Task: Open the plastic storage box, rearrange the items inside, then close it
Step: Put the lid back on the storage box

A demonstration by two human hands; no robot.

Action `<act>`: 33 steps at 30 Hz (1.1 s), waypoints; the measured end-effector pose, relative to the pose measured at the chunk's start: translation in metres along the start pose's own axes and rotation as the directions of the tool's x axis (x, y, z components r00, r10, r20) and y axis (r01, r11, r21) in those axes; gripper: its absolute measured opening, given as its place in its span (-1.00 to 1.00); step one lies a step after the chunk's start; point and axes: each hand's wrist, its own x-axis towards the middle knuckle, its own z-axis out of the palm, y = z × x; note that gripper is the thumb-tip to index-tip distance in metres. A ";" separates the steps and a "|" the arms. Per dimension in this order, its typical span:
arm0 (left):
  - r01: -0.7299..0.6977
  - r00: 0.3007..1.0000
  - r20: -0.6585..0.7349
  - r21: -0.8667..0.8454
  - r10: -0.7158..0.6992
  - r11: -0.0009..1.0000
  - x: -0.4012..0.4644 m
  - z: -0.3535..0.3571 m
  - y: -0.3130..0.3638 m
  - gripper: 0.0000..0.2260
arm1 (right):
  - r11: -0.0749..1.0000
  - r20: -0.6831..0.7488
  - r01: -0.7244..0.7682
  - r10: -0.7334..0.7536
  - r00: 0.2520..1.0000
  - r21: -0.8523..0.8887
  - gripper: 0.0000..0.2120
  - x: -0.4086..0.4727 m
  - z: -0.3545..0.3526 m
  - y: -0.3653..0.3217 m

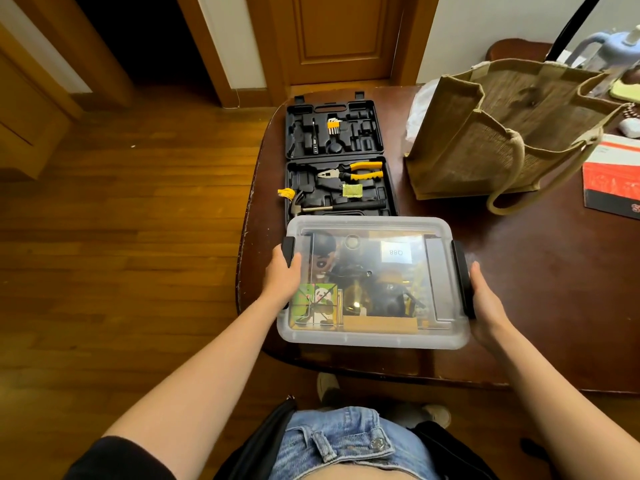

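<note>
A clear plastic storage box [372, 336] with its lid on sits at the near edge of a dark wooden table [540, 306]. Black latches run along its two short sides. My left hand [282, 277] grips the left side, thumb on the left latch [288, 250]. On the opposite side, my right hand [486, 303] holds the box beside the right latch [462, 277]. Through the lid I see a panda-print cube [317, 304], dark figurines [381, 289] and a white label [396, 252].
An open black tool case [337, 161] with yellow pliers and a hammer lies just behind the box. A jute tote bag [502, 133] stands to the right rear, and red-and-white papers [613, 178] lie at the far right. Wooden floor lies to the left.
</note>
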 end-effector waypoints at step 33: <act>0.263 0.964 0.127 -0.343 -0.233 0.902 0.001 -0.009 0.000 -0.52 | 0.953 -0.072 -0.060 0.040 0.997 -0.296 -0.58 0.018 0.026 -0.033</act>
